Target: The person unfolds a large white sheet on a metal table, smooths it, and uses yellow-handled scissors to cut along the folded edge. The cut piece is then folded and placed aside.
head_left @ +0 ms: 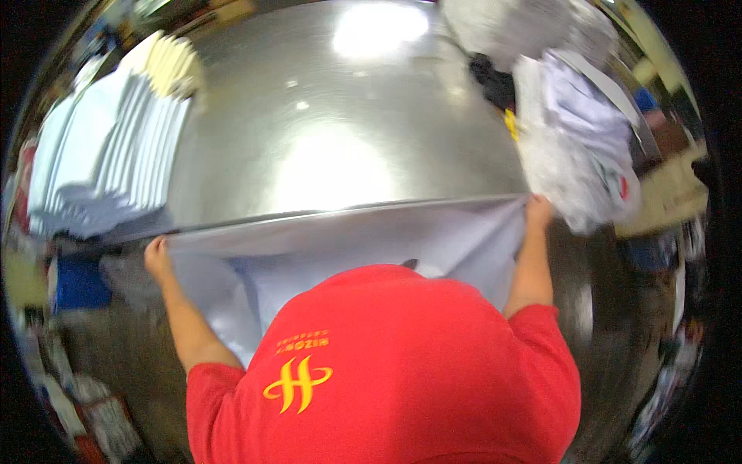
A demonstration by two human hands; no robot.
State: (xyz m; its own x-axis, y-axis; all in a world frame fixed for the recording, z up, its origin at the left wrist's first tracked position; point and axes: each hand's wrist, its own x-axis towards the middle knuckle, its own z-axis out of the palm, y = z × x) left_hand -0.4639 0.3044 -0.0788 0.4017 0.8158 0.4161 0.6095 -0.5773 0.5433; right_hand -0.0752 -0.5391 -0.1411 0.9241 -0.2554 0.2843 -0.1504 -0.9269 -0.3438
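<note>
A pale bluish-white cloth (355,240) is stretched wide between my two hands, along the near edge of the metal table. At the cloth's left upper corner, my left hand (158,257) is closed, gripping the fabric. My right hand (539,210) pinches the opposite upper corner, slightly farther from me. The upper edge is drawn nearly straight, and the rest hangs down in loose folds toward my body. My red shirt hides the lower middle part of the cloth.
The shiny metal table (247,116) reflects bright lights. A stack of folded pale-blue cloths (116,147) stands left, with folded cream cloths (162,62) behind it. White fabric (583,100) and clear plastic bags (568,174) lie right. A blue container (81,282) is low on the left.
</note>
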